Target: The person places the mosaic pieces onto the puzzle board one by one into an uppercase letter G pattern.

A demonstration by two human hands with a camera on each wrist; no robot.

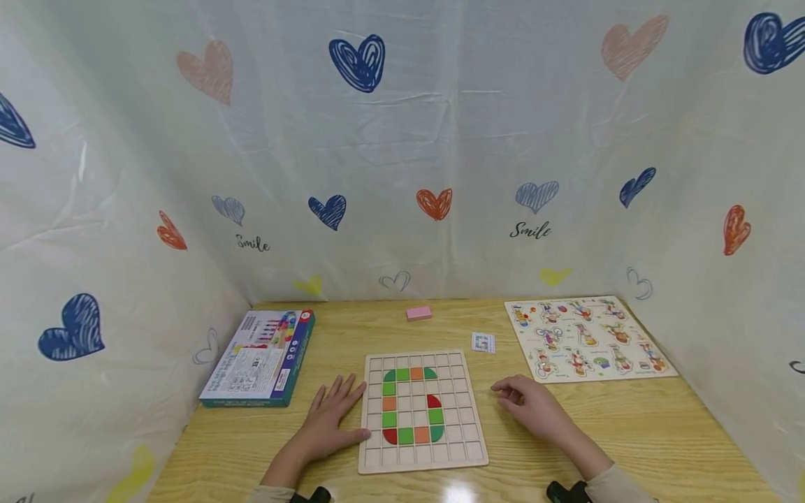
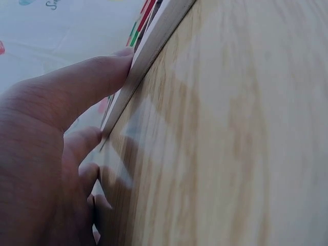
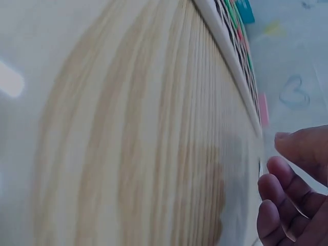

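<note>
A wooden grid board [image 1: 425, 457] lies on the table in front of me, bearing a ring of green, orange and red tiles. Straight-edged squares and round-cornered pieces make up the ring, including a red quarter-round tile [image 1: 434, 402] on its right side. My left hand [image 1: 327, 423] rests flat beside the board with fingers spread; in the left wrist view its thumb [image 2: 97, 77] touches the board's side edge. Right of the board, my right hand [image 1: 531, 405] hovers over the table, fingers loosely curled, nothing held between them. Its thumb [image 3: 302, 148] and fingertips stand apart in the right wrist view.
A boxed set [image 1: 258, 360] lies at the left. Behind the board are a pink block [image 1: 418, 314] and a small printed card [image 1: 483, 342]. A picture puzzle board [image 1: 591, 339] lies at the right. A heart-patterned curtain [image 1: 402, 140] encloses the table's back and sides.
</note>
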